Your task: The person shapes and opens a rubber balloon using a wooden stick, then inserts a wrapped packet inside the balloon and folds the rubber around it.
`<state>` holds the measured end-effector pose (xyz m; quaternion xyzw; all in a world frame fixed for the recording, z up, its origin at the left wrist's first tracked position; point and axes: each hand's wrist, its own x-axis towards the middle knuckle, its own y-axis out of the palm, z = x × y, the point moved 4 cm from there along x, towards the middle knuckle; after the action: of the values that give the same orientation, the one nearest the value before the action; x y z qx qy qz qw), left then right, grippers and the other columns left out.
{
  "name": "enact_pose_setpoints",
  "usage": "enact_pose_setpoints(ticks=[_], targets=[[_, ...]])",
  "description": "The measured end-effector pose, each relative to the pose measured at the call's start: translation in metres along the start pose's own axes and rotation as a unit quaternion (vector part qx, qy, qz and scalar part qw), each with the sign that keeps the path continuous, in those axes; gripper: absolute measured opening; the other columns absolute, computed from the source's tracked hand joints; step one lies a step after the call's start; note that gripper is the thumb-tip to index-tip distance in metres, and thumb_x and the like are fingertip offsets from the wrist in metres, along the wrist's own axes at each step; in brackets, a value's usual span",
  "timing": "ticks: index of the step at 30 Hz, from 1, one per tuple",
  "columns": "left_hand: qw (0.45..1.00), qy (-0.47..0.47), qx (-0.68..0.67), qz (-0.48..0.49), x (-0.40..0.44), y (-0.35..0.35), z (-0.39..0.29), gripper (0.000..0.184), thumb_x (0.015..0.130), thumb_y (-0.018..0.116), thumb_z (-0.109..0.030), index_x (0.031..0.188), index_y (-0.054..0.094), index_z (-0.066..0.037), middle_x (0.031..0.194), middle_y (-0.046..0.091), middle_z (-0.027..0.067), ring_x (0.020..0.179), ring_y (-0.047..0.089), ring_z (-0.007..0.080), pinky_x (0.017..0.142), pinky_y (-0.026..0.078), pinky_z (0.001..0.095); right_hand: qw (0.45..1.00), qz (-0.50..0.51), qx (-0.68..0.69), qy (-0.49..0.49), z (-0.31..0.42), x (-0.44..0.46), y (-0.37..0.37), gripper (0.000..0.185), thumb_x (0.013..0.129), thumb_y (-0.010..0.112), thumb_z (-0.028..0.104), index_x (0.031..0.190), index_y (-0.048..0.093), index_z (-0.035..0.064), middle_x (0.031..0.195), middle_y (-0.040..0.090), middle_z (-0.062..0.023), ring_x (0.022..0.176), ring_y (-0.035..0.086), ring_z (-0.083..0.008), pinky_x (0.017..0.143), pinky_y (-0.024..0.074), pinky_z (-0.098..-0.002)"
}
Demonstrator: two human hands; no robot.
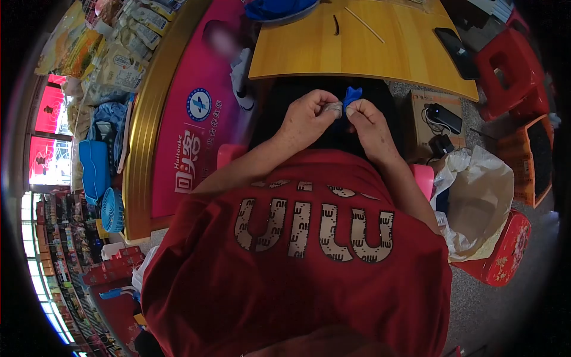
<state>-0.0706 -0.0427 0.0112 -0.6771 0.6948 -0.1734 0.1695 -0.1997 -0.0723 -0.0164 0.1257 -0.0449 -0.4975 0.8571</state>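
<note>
My left hand (306,117) is pinched closed in front of my body, just below the table's near edge. Between its thumb and forefinger shows a small greyish piece (334,109), its kind unclear. Right beside it, my right hand (370,123) pinches a crumpled blue piece that looks like cloth (352,95). The blue tip sticks up above the fingers and more blue shows below. Both sets of fingertips are close together, and whether the grey and blue pieces are joined cannot be made out.
On the wooden table (410,53) lie a thin stick (364,24), a dark curved piece (336,25) and a phone (457,52). To the right stand a cardboard box (420,122) with a black device, a bag-lined bin (482,190) and red stools (508,65). A pink counter (178,160) borders the left.
</note>
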Motion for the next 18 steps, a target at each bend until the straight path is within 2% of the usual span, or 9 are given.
enact_pose_setpoints(ticks=[3,5,6,8,9,11,12,14,18], targets=[[0.997,-0.035,-0.045,-0.042,0.002,-0.002,-0.001,0.035,0.071,0.055,-0.001,0.103,0.039,0.000,0.083,0.050,0.0040,0.069,0.050,0.0062,0.059,0.041,0.0156,0.999,-0.005,-0.039,0.001,0.002,-0.001,0.002,0.010,0.078,0.046,0.012,0.073,0.047,0.0035,0.063,0.043,0.0013,0.057,0.041,-0.0071,0.053,0.0342,-0.0192],[0.977,-0.080,-0.198,-0.027,0.003,0.002,-0.001,0.036,0.071,0.055,-0.001,0.103,0.039,-0.001,0.087,0.050,0.0041,0.073,0.049,0.0064,0.060,0.041,0.0164,1.000,-0.014,0.003,0.019,0.005,-0.003,0.002,0.009,0.078,0.045,0.012,0.074,0.047,0.0041,0.063,0.043,0.0011,0.057,0.041,-0.0070,0.055,0.0356,-0.0200],[0.977,-0.080,-0.197,-0.024,0.003,0.003,0.002,0.036,0.071,0.055,-0.001,0.103,0.039,-0.001,0.087,0.050,0.0041,0.073,0.049,0.0064,0.060,0.041,0.0164,1.000,-0.016,0.004,0.018,0.003,-0.002,0.001,0.009,0.078,0.045,0.012,0.074,0.047,0.0041,0.063,0.043,0.0011,0.057,0.041,-0.0070,0.055,0.0356,-0.0200],[0.988,0.023,-0.155,-0.002,0.002,0.005,0.000,0.037,0.070,0.056,-0.001,0.103,0.039,-0.001,0.091,0.049,0.0048,0.075,0.047,0.0066,0.061,0.041,0.0177,0.981,-0.009,0.186,0.052,-0.006,0.002,-0.002,0.009,0.080,0.044,0.013,0.075,0.047,0.0068,0.064,0.043,0.0021,0.057,0.040,-0.0066,0.058,0.0368,-0.0220],[0.988,0.022,-0.154,-0.002,0.002,0.004,-0.001,0.037,0.070,0.056,-0.001,0.103,0.039,-0.001,0.091,0.049,0.0048,0.075,0.047,0.0066,0.061,0.041,0.0177,0.981,-0.008,0.187,0.053,-0.008,0.002,-0.004,0.009,0.080,0.044,0.013,0.075,0.047,0.0068,0.064,0.043,0.0021,0.057,0.040,-0.0066,0.058,0.0368,-0.0220],[0.986,-0.056,-0.148,-0.043,0.002,0.000,0.002,0.034,0.070,0.056,-0.001,0.100,0.041,-0.001,0.088,0.050,0.0036,0.074,0.048,0.0068,0.062,0.041,0.0176,0.980,0.022,0.195,0.039,-0.007,0.002,-0.002,0.009,0.080,0.044,0.014,0.075,0.048,0.0073,0.064,0.044,0.0018,0.056,0.040,-0.0072,0.058,0.0373,-0.0226],[0.987,-0.055,-0.147,-0.043,0.002,-0.001,0.001,0.034,0.070,0.056,-0.001,0.100,0.041,-0.001,0.088,0.050,0.0036,0.074,0.048,0.0068,0.062,0.041,0.0176,0.980,0.022,0.194,0.038,-0.006,0.003,-0.002,0.009,0.080,0.044,0.014,0.075,0.048,0.0073,0.064,0.044,0.0018,0.056,0.040,-0.0072,0.058,0.0373,-0.0226],[0.973,-0.096,-0.206,-0.032,0.000,0.000,0.003,0.025,0.070,0.056,-0.002,0.093,0.047,-0.001,0.086,0.052,0.0045,0.077,0.049,0.0073,0.067,0.041,0.0191,0.981,0.013,0.189,0.035,-0.004,0.001,-0.001,0.009,0.080,0.044,0.015,0.075,0.047,0.0072,0.063,0.044,0.0017,0.056,0.040,-0.0070,0.058,0.0372,-0.0223],[0.977,-0.040,-0.207,-0.017,-0.001,-0.002,0.000,0.020,0.070,0.055,-0.001,0.089,0.049,-0.002,0.083,0.052,0.0023,0.075,0.048,0.0054,0.065,0.040,0.0178,0.983,0.007,0.176,0.046,-0.008,0.002,-0.003,0.009,0.080,0.045,0.015,0.076,0.048,0.0070,0.063,0.044,0.0018,0.056,0.040,-0.0068,0.058,0.0371,-0.0219]])
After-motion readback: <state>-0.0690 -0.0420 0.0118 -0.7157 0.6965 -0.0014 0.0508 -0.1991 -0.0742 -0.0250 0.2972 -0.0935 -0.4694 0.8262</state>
